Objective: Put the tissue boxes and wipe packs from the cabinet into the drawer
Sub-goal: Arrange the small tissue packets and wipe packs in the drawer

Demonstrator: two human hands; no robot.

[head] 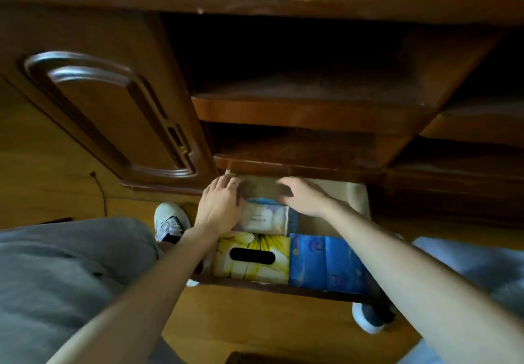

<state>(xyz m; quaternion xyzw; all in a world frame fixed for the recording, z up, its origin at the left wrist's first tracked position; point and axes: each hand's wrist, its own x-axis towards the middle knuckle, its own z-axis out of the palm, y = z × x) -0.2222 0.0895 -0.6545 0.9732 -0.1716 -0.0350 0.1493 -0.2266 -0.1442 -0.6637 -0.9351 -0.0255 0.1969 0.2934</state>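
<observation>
From the head camera, the person crouches in front of a dark wooden cabinet (312,102) whose two open shelves look bare in the shadow. Below them the drawer (283,288) is pulled out toward the person. Both hands reach into its far part. The left hand (219,207) lies over the left end of a pale wipe pack (266,219), fingers spread and fairly straight, a ring on one finger. The right hand (302,197) rests at the far right edge of the same pack with fingers loosely bent; whether they actually pinch it I cannot tell through the blur.

Nearer in the drawer, a yellow tissue box (252,258) with a dark oval slot sits on the left, touching a blue pack (326,264) on its right. The wipe pack lies just beyond the yellow box.

A closed cabinet door (113,114) stands to the left. A white shoe (170,220) rests on the wooden floor (255,324) beside the drawer's left side.
</observation>
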